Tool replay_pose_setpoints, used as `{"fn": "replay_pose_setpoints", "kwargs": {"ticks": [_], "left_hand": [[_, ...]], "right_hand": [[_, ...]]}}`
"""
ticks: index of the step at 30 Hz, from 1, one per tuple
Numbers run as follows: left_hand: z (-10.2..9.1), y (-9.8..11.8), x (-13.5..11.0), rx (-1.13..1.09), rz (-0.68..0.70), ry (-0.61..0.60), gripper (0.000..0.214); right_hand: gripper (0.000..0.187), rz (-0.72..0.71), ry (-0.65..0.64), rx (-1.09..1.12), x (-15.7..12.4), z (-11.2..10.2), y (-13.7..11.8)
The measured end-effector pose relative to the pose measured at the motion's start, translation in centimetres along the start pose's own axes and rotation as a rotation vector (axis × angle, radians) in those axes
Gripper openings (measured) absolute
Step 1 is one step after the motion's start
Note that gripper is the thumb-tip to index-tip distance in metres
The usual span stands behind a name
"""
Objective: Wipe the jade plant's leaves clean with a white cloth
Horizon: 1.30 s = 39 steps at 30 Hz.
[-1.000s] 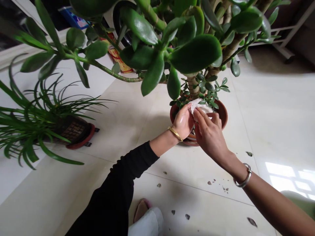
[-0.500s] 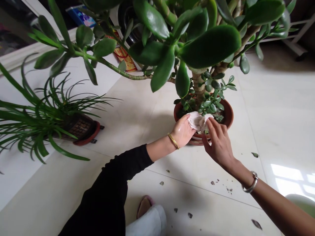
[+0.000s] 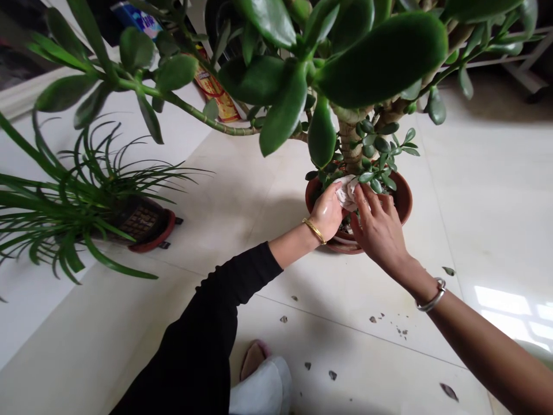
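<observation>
A crumpled white cloth (image 3: 347, 193) sits low among the small leaves of a thick-stemmed jade plant (image 3: 351, 144), just above its terracotta pot (image 3: 402, 196). My left hand (image 3: 327, 212), with a gold bangle at the wrist, presses the cloth from the left. My right hand (image 3: 378, 223), wearing a silver bangle, has its spread fingers on the cloth's other side. The hands nearly meet, and the cloth's lower part is hidden behind them. Large glossy leaves hang above both hands.
A long-leaved green plant (image 3: 73, 202) in a dark pot on a red saucer stands to the left. Leaf bits and dark flecks (image 3: 380, 318) lie on the pale tile floor. My foot (image 3: 259, 377) shows at the bottom, with a white rack (image 3: 518, 57) at the upper right.
The cloth has moved up the pot toward the stems and small leaves. My right hand has closed in beside my left, and its fingers now cover more of the cloth.
</observation>
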<state>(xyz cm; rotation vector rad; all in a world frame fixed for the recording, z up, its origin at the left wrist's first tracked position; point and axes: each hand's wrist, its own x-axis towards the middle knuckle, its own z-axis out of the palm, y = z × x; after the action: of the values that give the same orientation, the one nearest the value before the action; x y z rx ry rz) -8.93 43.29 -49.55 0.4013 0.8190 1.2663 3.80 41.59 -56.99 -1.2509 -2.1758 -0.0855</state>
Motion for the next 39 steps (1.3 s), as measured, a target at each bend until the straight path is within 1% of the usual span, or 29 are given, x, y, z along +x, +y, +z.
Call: {"fn": "replay_pose_setpoints", "kwargs": {"ticks": [4,7,10,13,17,19,24,27,31,34,37,39], "left_hand": [[-0.2,-0.1,0.6,0.001,0.021,-0.015,0.043],[-0.3,-0.1,0.7,0.023,-0.002,-0.018,0.043],[-0.2,0.0,0.6,0.027,-0.024,-0.022,0.045],[0.1,0.0,0.5,0.018,-0.036,-0.013,0.046],[0.4,0.0,0.7,-0.014,-0.038,0.035,0.048],[0.4,0.0,0.8,-0.036,-0.042,0.04,0.049],[0.1,0.0,0.7,-0.026,-0.051,0.013,0.049],[0.1,0.0,0.6,-0.006,-0.054,0.015,0.049],[0.2,0.1,0.4,-0.004,-0.057,0.031,0.047],[0.0,0.0,-0.1,0.003,-0.068,0.05,0.046],[-0.8,-0.5,-1.1,0.026,-0.102,0.06,0.044],[-1.4,-0.9,-1.9,0.033,-0.133,0.051,0.043]], "right_hand": [[0.067,0.019,0.033,-0.021,1.1,-0.3,-0.2],[0.067,0.028,0.06,-0.015,1.6,-0.5,-0.4],[0.062,0.038,0.063,-0.029,1.7,-0.6,-0.6],[0.058,-0.009,0.047,-0.061,1.5,-0.7,-0.7],[0.061,-0.097,0.005,-0.071,1.0,-0.8,-0.8],[0.061,-0.079,0.007,-0.086,1.0,-0.9,-0.7],[0.059,0.033,0.023,-0.085,1.8,-1.1,-0.8],[0.062,-0.005,0.033,-0.047,1.7,-1.0,-1.0],[0.062,-0.082,0.069,0.013,0.9,-0.7,-0.8],[0.053,-0.083,0.097,0.092,-0.1,-0.6,-0.3],[0.04,-0.078,0.127,0.216,-1.3,-0.5,0.2],[0.035,-0.081,0.164,0.294,-2.2,-0.4,0.5]]}}
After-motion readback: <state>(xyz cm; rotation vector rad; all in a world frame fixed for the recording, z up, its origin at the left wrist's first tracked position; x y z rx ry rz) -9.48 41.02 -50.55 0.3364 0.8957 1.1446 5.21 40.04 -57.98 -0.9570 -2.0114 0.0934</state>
